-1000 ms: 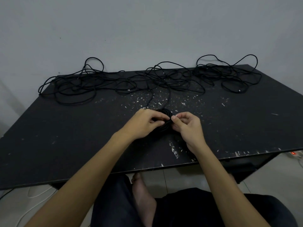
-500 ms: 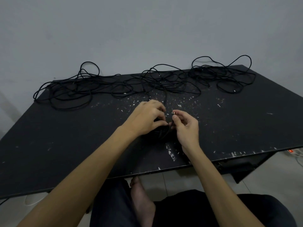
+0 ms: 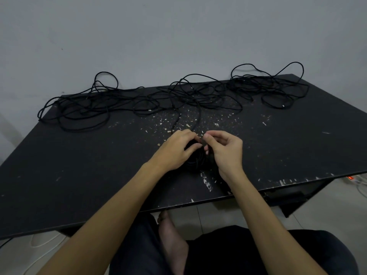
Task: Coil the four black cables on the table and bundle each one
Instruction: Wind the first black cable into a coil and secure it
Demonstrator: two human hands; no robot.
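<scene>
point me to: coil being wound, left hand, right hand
coil (image 3: 195,162): head view, on the dark loops between the hands.
left hand (image 3: 175,150): head view, back of hand.
right hand (image 3: 226,150): head view, back of hand.

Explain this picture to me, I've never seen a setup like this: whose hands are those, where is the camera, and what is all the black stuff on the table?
There is no machine here. A person wears a camera on the head, looking down at their own two hands. The left hand and right hand meet over a small coil of black cable near the front of a scuffed black table; both grip it, the right pinching near its top. Two strands run from the coil back to loose tangled cables spread along the table's far edge by the wall. The person's bare foot shows below.
</scene>
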